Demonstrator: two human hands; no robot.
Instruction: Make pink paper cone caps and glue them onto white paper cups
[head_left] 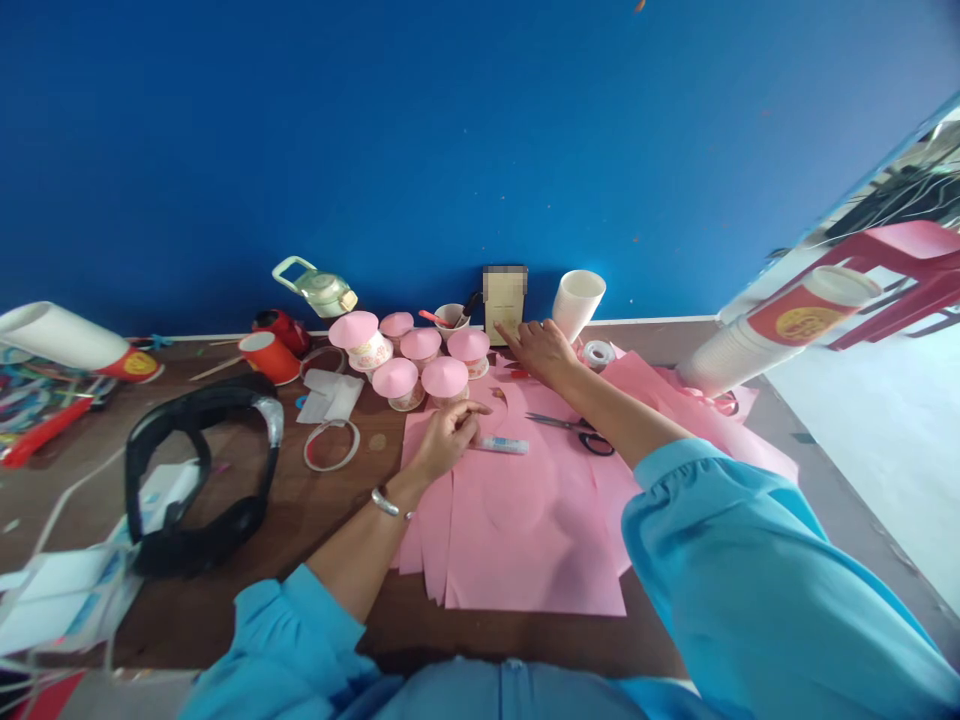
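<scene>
My right hand [541,350] reaches to the front of a phone [505,305] that stands upright against the blue wall, its index finger stretched toward the screen and nothing in its grasp. Left of it, my left hand [452,432] hovers at the left edge of the pink paper sheets [525,540] with its fingers apart. Just beside its fingertips lies a white and blue tube [504,445]. Black-handled scissors [574,427] rest on the paper, right of the tube. Several small patterned cups with pink cone tops [445,378] stand behind my left hand.
A white cup stack [580,300] stands by the wall, near a tape roll [598,354]. Another cup stack [772,335] leans at the right. Leftward are a black headband-like device [202,480], red cups [270,358], a green bottle [322,288] and cardboard rings [331,446].
</scene>
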